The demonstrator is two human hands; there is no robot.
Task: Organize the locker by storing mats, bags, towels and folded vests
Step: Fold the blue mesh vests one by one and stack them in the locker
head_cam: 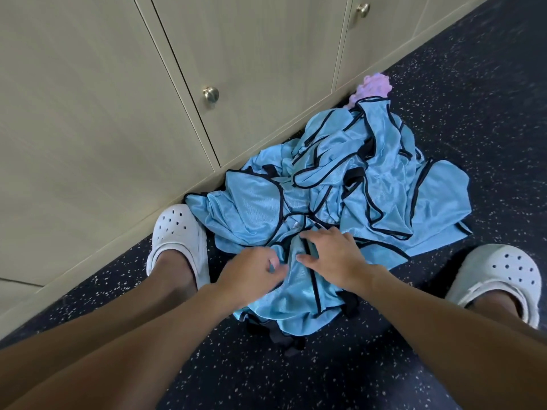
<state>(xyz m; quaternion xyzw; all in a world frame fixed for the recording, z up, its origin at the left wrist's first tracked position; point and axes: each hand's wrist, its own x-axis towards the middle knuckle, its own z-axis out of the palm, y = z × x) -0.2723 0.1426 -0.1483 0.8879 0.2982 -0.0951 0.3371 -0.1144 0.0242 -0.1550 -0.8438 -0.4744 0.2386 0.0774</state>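
We see crumpled blue vests point(340, 184) heaped on the dark speckled floor point(444, 69), against closed beige locker doors point(88, 113). Left hand point(251, 272) pinches the near fabric with curled fingers; right hand point(334, 258) presses on it, fingers spread. Pink towel point(374, 85) lies behind the heap.

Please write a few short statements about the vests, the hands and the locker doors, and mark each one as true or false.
1. The locker doors are closed. True.
2. The blue vests lie in a neat folded stack. False: they are a crumpled heap on the floor.
3. The left hand and the right hand both touch the blue vests. True.
4. The pink fluffy thing lies between the feet. False: it lies beyond the heap, near the locker doors.
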